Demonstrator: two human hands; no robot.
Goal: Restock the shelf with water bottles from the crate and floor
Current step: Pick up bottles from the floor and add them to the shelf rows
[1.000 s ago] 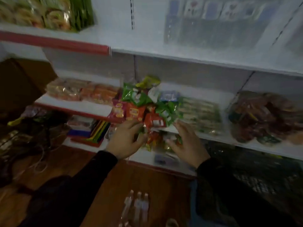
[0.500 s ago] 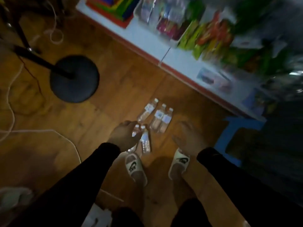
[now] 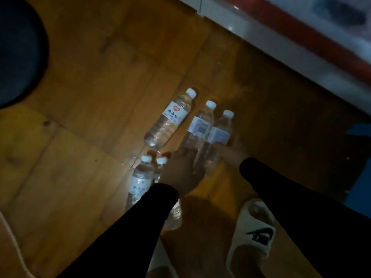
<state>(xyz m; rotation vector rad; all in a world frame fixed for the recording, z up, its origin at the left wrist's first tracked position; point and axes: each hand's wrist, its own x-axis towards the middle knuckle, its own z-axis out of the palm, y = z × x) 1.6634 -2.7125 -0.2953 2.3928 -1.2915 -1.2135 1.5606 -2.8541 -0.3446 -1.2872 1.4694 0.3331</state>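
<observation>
Several clear water bottles with white caps lie on the wooden floor (image 3: 90, 97). One labelled bottle (image 3: 170, 119) lies apart at the upper left. Two more bottles (image 3: 200, 125) (image 3: 220, 131) lie side by side. A nearer pair (image 3: 140, 177) lies partly under my left sleeve. My left hand (image 3: 180, 173) hovers low over the bottles with its fingers spread, between the near pair and the middle bottle. My right hand (image 3: 230, 151) is dim, right beside the lower part of the rightmost bottle. Its fingers are too dark to read.
The shelf's white base with a red strip (image 3: 281, 47) runs across the upper right. A black round stand base (image 3: 20, 47) sits at the upper left and a white cable (image 3: 12, 237) at the lower left. A blue crate edge (image 3: 359, 133) shows at right. My slippered foot (image 3: 255, 227) stands below.
The view dropped from the snack shelf to the floor. Both hands came down from the shelf packets to just above the floor bottles, now much closer.
</observation>
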